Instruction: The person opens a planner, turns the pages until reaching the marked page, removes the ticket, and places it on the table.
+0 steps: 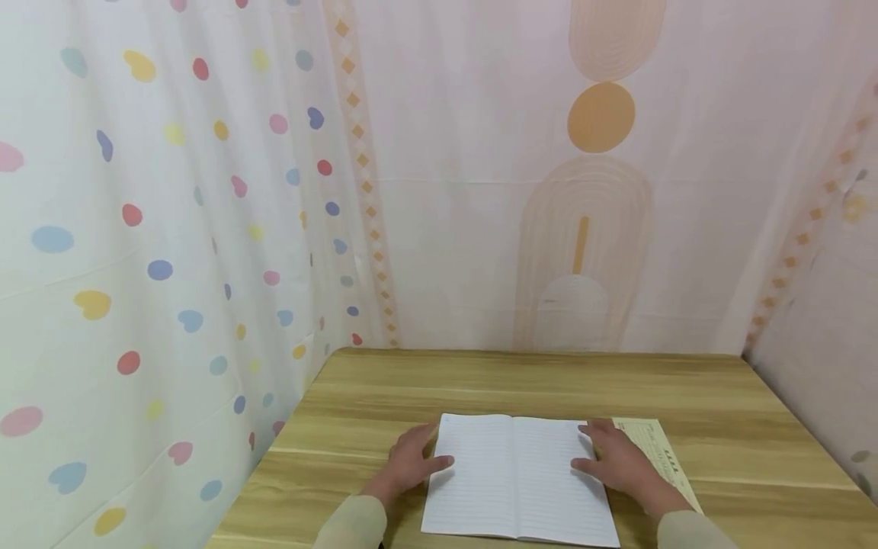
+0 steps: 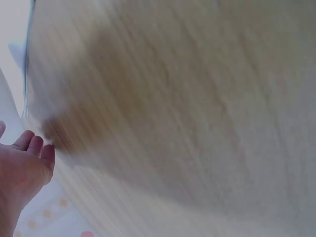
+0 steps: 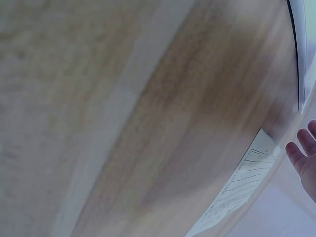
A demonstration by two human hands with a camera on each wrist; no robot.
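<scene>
An open notebook (image 1: 513,480) with lined white pages lies flat on the wooden table in the head view, its centre fold running towards me. At its left edge is my left hand (image 1: 410,463), thumb over the page margin and fingers by the upper left side. My right hand (image 1: 620,461) is at the opposite edge, its thumb and fingertips over the right page. Both hands have loosely bent, spread fingers. The left wrist view shows the left hand (image 2: 22,170) at the far left; the right wrist view catches part of the right hand (image 3: 307,160) beside the notebook's edge (image 3: 299,54).
A pale yellow printed sheet (image 1: 655,450) lies right of the notebook, partly behind the right hand. The wood-grained table (image 1: 535,381) meets a patterned curtain (image 1: 453,252) at the back, with a dotted curtain (image 1: 171,343) along the left.
</scene>
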